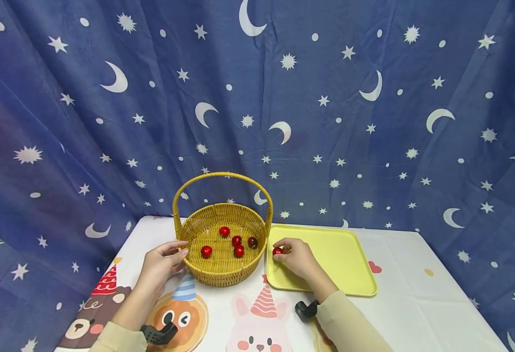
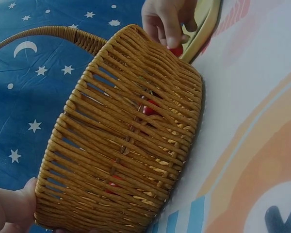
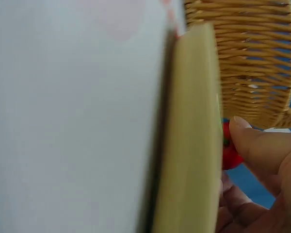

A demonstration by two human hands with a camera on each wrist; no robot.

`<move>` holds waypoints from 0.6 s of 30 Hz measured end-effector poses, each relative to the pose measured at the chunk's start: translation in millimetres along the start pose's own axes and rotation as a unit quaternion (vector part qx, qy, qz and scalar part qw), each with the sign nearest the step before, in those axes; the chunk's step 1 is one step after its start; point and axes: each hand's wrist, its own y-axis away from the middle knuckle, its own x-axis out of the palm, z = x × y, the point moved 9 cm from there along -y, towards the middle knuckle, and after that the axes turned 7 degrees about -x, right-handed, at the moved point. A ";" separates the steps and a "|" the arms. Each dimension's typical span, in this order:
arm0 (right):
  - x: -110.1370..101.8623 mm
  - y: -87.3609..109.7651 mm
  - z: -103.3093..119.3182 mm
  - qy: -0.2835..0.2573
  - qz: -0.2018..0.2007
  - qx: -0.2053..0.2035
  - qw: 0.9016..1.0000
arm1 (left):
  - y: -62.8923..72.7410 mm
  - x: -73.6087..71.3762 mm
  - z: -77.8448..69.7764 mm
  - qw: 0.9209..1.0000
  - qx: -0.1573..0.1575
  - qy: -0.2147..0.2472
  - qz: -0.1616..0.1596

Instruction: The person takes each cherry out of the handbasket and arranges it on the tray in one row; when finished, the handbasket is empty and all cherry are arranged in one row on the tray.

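A yellow wicker basket [image 1: 222, 278] with a tall arched handle stands left of the tray, several red cherries [image 1: 238, 251] lying spread over its bottom. My left hand [image 1: 162, 264] grips the left side of its rim, thumb toward the front; the left wrist view catches the thumb [image 2: 26, 196] against the weave. At the left end of the yellow tray [image 1: 341, 254], my right hand [image 1: 299, 256] pinches a cherry [image 1: 277, 251] between thumb and fingers. That cherry [image 3: 230, 153] also shows in the right wrist view, partly hidden by the tray's edge.
The basket's handle [image 1: 223, 174] arches high over its opening. A white tablecloth [image 1: 420, 274] with cartoon animals covers the table. Behind it hangs a blue curtain [image 1: 310, 161] with moons and stars. The basket's right side stands close to the tray's left edge.
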 end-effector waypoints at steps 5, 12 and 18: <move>4.7 -5.5 -4.8 0.033 -0.002 0.002 0.999 | 0.8 -0.5 -0.5 1.000 -0.002 -0.002 -0.001; 5.9 -6.5 -1.6 0.051 0.004 -0.002 0.999 | 2.5 -1.7 -1.0 1.000 -0.003 -0.008 -0.007; -7.0 2.3 11.5 0.078 -0.005 -0.003 0.997 | 1.7 -0.9 -0.7 1.000 -0.003 -0.006 -0.001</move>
